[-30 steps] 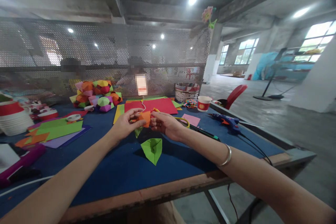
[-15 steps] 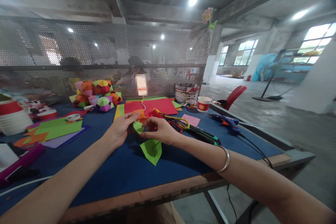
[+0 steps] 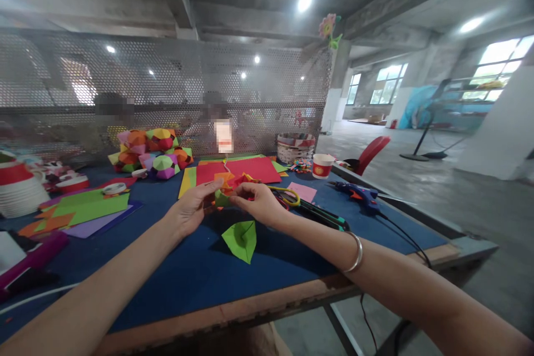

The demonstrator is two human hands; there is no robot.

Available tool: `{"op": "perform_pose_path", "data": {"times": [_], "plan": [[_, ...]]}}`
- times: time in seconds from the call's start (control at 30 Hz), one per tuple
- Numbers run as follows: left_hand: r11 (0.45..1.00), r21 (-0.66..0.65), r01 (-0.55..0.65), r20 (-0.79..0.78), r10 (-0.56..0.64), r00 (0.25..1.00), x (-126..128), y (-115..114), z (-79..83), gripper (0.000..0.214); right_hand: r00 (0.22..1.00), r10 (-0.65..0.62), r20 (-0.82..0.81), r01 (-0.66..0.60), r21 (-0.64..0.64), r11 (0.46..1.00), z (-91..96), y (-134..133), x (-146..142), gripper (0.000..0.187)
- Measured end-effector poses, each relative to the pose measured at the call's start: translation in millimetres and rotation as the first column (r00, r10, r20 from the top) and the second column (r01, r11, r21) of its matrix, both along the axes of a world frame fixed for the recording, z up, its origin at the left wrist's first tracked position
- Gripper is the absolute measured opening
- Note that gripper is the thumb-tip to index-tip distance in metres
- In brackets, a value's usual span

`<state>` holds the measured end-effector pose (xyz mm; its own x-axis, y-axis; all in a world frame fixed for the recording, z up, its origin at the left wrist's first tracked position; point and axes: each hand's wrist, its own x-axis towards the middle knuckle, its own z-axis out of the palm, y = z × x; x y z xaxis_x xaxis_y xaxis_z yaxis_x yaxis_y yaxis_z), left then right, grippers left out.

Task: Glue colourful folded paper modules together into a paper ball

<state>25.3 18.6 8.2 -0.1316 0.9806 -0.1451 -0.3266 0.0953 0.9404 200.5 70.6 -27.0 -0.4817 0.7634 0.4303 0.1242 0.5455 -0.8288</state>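
Observation:
Both my hands meet over the middle of the blue table [image 3: 175,283]. My left hand [image 3: 192,208] and my right hand [image 3: 258,204] pinch a small folded paper piece [image 3: 222,196], green with orange and red parts, between their fingertips. A second folded green paper piece [image 3: 241,239] lies on the table just below my hands. Yellow-handled scissors [image 3: 287,194] lie right behind my right hand. A silver bangle sits on my right wrist.
Colored paper sheets [image 3: 244,169] lie beyond my hands, more sheets [image 3: 89,208] at left. Folded paper balls [image 3: 152,151] stand at the back by a mesh screen. A blue glue gun [image 3: 362,193], a paper cup [image 3: 323,165] and a basket [image 3: 296,146] are at right. White cups [image 3: 19,189] stand far left.
The orange piece held a second ago was put down near the red sheet. My hands then took up the small green folded piece and now pinch it together, slightly higher.

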Motion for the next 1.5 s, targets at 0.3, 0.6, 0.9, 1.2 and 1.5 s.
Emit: {"op": "perform_pose_path", "data": {"times": [0.3, 0.6, 0.9, 1.2, 1.5], "plan": [[0.984, -0.013, 0.180, -0.035, -0.180, 0.983, -9.5, -0.3, 2.5, 0.013, 0.995, 0.045, -0.089, -0.052, -0.073, 0.996, 2.4, 9.5, 5.7, 0.028], [0.992, 0.086, 0.096, -0.019, -0.095, 0.995, -19.8, 5.6, 3.7, 0.013, 0.919, -0.304, 0.252, 0.242, 0.248, 0.938, 10.7, 31.6, 23.9, 0.011], [0.999, 0.026, -0.043, 0.025, 0.042, 0.999, -12.6, 0.2, 12.0, 0.019, 0.686, -0.412, 0.600, 0.155, 0.432, 0.888, 0.7, 21.8, 18.6, 0.036], [0.998, 0.061, -0.031, 0.015, 0.030, 0.999, -16.3, 0.8, 11.0, 0.020, 0.836, -0.380, 0.396, 0.273, 0.301, 0.914, 7.0, 37.0, 23.2, 0.014], [0.995, 0.025, -0.095, 0.002, 0.095, 0.996, -9.9, -5.1, 19.9, 0.017, 0.943, 0.004, -0.333, -0.122, -0.335, 0.934, 6.4, 22.3, 9.3, 0.016]]}}
